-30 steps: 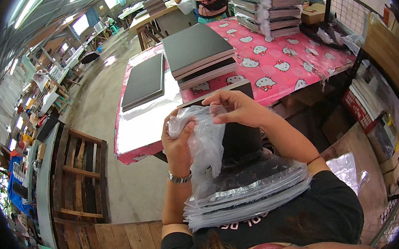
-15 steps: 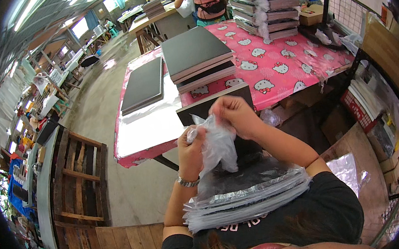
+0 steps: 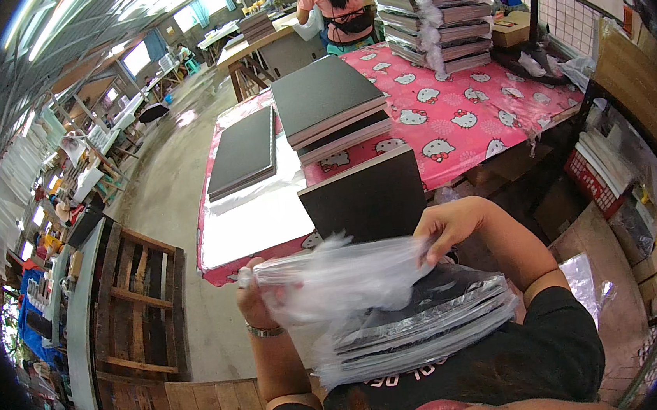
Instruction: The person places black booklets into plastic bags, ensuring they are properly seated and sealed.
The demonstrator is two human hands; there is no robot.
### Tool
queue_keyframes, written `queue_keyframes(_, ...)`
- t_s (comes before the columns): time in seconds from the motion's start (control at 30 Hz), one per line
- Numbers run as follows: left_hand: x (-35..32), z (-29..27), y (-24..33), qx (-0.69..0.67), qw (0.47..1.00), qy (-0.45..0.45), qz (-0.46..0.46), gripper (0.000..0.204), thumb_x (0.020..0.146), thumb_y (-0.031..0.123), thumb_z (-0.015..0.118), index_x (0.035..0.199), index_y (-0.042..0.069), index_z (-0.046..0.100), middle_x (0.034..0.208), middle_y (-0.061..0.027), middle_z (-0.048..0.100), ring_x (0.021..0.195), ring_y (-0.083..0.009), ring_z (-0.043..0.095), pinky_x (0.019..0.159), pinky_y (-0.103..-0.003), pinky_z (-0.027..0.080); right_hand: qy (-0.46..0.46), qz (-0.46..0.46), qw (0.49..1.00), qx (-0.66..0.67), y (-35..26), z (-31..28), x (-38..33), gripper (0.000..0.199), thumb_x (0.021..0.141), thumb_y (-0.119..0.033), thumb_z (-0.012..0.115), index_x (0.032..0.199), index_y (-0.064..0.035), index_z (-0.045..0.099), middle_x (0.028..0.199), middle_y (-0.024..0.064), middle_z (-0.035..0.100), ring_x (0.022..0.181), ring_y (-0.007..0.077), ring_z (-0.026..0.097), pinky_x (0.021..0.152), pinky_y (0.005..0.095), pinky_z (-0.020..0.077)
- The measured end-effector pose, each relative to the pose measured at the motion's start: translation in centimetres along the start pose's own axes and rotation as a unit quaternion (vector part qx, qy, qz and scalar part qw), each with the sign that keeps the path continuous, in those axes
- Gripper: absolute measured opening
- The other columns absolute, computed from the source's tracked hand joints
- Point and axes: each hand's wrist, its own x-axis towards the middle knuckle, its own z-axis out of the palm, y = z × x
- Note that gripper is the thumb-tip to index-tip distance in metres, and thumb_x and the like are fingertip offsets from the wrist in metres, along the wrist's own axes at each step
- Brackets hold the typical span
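A clear plastic bag [image 3: 342, 274], smeared by motion, is stretched between my two hands. My left hand [image 3: 257, 299] pinches its left end, and my right hand [image 3: 448, 230] grips its right end with thumb and fingers. Below the bag, against my black shirt, rests a pile of plastic-wrapped flat things [image 3: 425, 325], dark on top; what lies inside is hard to make out. Just beyond my hands a black board-like panel [image 3: 367, 194] leans upright at the table's near edge. Its lower part is hidden behind the bag and my right hand.
A pink patterned table [image 3: 456, 143] carries thick black-covered books [image 3: 326, 92] and a thinner black stack [image 3: 242, 154]. Tall plastic-wrapped stacks [image 3: 465, 21] stand at its far side. A wooden pallet [image 3: 137, 292] lies left; cartons and a red basket [image 3: 595, 174] sit right. A person [image 3: 335, 9] works beyond.
My hands have moved apart, left hand leftward and down, right hand rightward and down. The bunched plastic between them is now spread out wide. More of the black panel shows.
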Motion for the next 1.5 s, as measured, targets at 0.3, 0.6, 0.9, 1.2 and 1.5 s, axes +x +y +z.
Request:
queue_keyframes(0.3,0.9,-1.0,-2.5,0.332,0.932,0.135,-0.059,0.048,0.085,0.033,0.063,0.116,-0.003,0.053,0.087,-0.0125,0.064,0.074,-0.0168,0.063,0.068,-0.034,0.052,0.249,-0.034,0.961,0.12,1.0,-0.3,-0.1,0.025,0.084,-0.022,0.066,0.099,-0.0018,0.061,0.087,0.002,0.065,0.081,0.0128,0.061,0.077,0.0275,0.0476)
queue_keyframes(0.6,1.2,-1.4,-2.7,0.36,0.891,0.048,-0.271,0.034,0.077,0.025,0.074,0.1,0.002,0.064,0.084,-0.0077,0.067,0.068,-0.0141,0.062,0.056,-0.026,0.048,0.215,-0.283,0.882,0.309,1.5,-2.0,-0.2,0.027,0.087,-0.011,0.059,0.112,-0.0026,0.054,0.1,0.0058,0.063,0.088,0.0166,0.063,0.082,0.0311,0.0514)
queue_keyframes(0.9,7.3,-8.0,-2.3,0.175,0.923,0.34,0.045,0.026,0.076,0.012,0.058,0.1,0.003,0.055,0.072,-0.0062,0.059,0.059,-0.0093,0.049,0.053,-0.022,0.039,0.364,-0.147,0.915,0.095,3.2,-6.0,1.2,0.04,0.072,0.0,0.055,0.112,-0.0056,0.053,0.076,-0.0003,0.047,0.066,0.0085,0.048,0.056,0.0235,0.0386)
queue_keyframes(1.2,7.9,-2.6,-5.6,0.611,0.678,0.39,0.12,0.045,0.08,-0.002,0.047,0.124,0.003,0.054,0.095,-0.0066,0.063,0.06,-0.0074,0.045,0.055,-0.023,0.038,0.54,-0.147,0.719,-0.412,4.7,-1.5,0.3,0.045,0.071,0.011,0.05,0.111,-0.0057,0.062,0.095,0.0154,0.049,0.087,0.0275,0.052,0.076,0.0311,0.0436)
queue_keyframes(1.5,1.0,-4.9,-1.2,0.077,0.935,0.306,-0.161,0.019,0.083,0.018,0.062,0.094,0.003,0.061,0.078,-0.0073,0.064,0.062,-0.0158,0.062,0.047,-0.027,0.049,0.268,-0.083,0.925,0.255,4.4,-1.3,-6.1,0.038,0.074,0.002,0.061,0.112,-0.0018,0.057,0.086,0.0032,0.062,0.065,0.0097,0.061,0.062,0.0258,0.0545)
